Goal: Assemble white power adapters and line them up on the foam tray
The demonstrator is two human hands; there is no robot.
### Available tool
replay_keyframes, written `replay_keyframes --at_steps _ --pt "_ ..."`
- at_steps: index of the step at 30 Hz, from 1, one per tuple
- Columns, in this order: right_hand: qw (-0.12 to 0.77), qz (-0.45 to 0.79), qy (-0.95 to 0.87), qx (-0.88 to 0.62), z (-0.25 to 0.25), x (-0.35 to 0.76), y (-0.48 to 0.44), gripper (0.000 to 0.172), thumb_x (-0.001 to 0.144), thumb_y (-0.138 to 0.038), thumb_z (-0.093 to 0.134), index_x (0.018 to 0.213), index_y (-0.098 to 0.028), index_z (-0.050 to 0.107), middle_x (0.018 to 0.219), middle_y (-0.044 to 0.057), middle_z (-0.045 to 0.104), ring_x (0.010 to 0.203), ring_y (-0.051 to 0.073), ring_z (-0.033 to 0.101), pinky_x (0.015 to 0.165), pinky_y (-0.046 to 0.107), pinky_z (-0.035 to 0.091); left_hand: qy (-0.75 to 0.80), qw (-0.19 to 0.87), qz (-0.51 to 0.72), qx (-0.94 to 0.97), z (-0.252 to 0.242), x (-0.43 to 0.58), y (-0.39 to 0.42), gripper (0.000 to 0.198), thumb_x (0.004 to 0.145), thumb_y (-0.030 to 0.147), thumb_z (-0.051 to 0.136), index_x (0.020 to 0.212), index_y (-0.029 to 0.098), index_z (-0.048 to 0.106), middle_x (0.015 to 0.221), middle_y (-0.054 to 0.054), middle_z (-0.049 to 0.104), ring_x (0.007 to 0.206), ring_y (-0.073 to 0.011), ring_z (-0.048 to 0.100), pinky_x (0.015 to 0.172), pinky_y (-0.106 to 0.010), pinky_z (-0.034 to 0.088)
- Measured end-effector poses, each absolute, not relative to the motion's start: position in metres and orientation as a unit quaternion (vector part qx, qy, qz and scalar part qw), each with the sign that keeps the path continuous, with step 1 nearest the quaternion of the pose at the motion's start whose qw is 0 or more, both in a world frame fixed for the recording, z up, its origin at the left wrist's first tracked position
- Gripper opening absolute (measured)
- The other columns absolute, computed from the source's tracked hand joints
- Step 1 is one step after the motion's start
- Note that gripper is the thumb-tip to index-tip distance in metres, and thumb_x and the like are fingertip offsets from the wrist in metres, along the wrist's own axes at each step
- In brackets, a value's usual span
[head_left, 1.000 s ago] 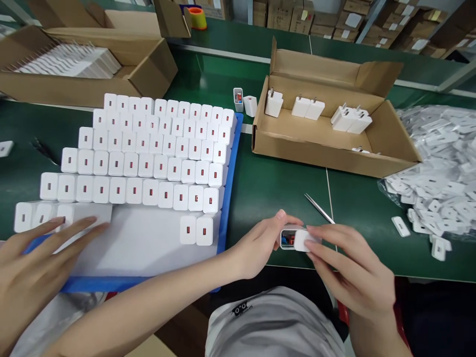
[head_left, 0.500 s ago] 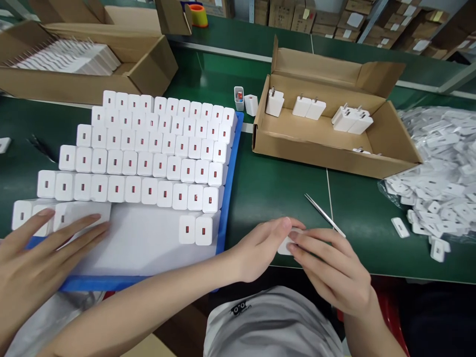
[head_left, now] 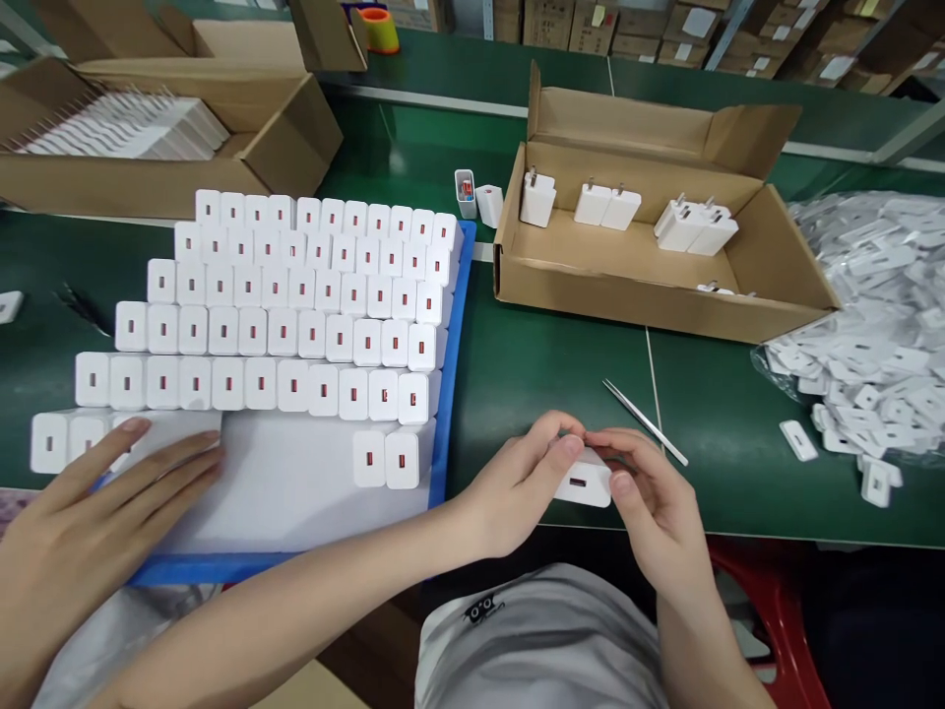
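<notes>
A white USB charger is between my two hands, just past the table's front edge, its end with the single USB slot facing me. My left hand grips its left side between thumb and fingers. From the right, my right hand pinches it, thumb at the lower corner and fingers at the far side. Metal tweezers lie on the green table beyond my right hand. Left of my hands, rows of white chargers stand in a blue-edged tray, their red-marked USB slots showing.
Another person's hand rests on chargers at the tray's left. An open cardboard box holds several pronged chargers; another box stands back left. A bag of small white parts lies right, a loose white piece near it.
The charger has been turned so that its USB slot now faces me. My right hand's fingers have shifted to its far side, with the thumb now showing at the front.
</notes>
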State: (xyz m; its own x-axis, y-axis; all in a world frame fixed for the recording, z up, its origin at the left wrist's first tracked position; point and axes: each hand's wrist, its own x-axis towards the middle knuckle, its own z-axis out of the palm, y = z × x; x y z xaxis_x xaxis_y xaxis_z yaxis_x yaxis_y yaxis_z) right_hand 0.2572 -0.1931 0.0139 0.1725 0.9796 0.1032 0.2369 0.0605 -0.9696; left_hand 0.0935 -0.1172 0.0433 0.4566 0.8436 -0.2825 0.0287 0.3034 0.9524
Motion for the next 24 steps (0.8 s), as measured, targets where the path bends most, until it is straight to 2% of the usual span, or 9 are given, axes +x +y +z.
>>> replay_keyframes --at_steps 3,7,11,13,18,24 --pt "0.515 0.42 -0.505 -0.552 0.017 0.254 -0.191 0.023 0.096 -0.035 0.066 0.116 -0.026 0.071 0.108 0.007 0.073 0.098 0.02 0.071 0.08 0.028 0.062 0.425 0.676 0.258 0.544 0.041 0.091 -0.117 0.036 0.091 0.059 0.056 0.092 0.028 0.073 0.078 0.001 0.07 0.074 -0.0184 0.06 0.067 -0.029 0.047" --pt "0.553 0.406 -0.477 -0.55 0.019 0.252 -0.189 0.018 0.092 -0.035 0.07 0.106 -0.024 0.074 0.103 0.008 0.073 0.097 0.022 0.071 0.077 0.029 0.062 0.402 0.647 0.255 0.595 0.038 0.088 -0.12 0.041 0.097 0.06 0.046 0.104 0.028 0.071 0.08 -0.001 0.07 0.076 -0.0203 0.061 0.068 -0.031 0.046" --pt "0.582 0.405 -0.452 -0.541 0.02 0.253 -0.189 0.017 0.094 -0.033 0.068 0.108 -0.026 0.074 0.103 0.007 0.074 0.094 0.021 0.071 0.077 0.031 0.062 0.356 0.619 0.253 0.653 0.04 0.086 -0.118 0.038 0.098 0.052 0.05 0.118 0.024 0.067 0.104 -0.007 0.073 0.091 -0.0244 0.065 0.079 -0.035 0.049" --pt "0.586 0.402 -0.453 -0.539 0.02 0.252 -0.189 0.017 0.093 -0.031 0.069 0.109 -0.026 0.073 0.105 0.007 0.074 0.094 0.021 0.071 0.078 0.032 0.062 0.347 0.602 0.251 0.674 0.042 0.085 -0.117 0.037 0.101 0.046 0.046 0.119 0.021 0.066 0.111 -0.009 0.073 0.095 -0.0245 0.065 0.083 -0.036 0.049" --pt "0.585 0.37 -0.463 -0.554 0.024 0.245 -0.186 0.015 0.094 -0.03 0.067 0.106 -0.024 0.073 0.1 0.007 0.072 0.09 0.02 0.072 0.077 0.03 0.063 0.356 0.569 0.255 0.695 0.04 0.086 -0.118 0.034 0.104 0.039 0.041 0.115 0.017 0.065 0.102 -0.009 0.073 0.089 -0.0222 0.065 0.076 -0.034 0.048" --pt "0.588 0.346 -0.483 -0.549 0.024 0.24 -0.184 0.012 0.095 -0.027 0.064 0.104 -0.023 0.071 0.102 0.007 0.07 0.097 0.019 0.071 0.083 0.03 0.062 0.347 0.568 0.266 0.697 0.039 0.085 -0.118 0.033 0.105 0.039 0.041 0.113 0.018 0.065 0.106 -0.009 0.072 0.094 -0.0224 0.065 0.08 -0.034 0.048"
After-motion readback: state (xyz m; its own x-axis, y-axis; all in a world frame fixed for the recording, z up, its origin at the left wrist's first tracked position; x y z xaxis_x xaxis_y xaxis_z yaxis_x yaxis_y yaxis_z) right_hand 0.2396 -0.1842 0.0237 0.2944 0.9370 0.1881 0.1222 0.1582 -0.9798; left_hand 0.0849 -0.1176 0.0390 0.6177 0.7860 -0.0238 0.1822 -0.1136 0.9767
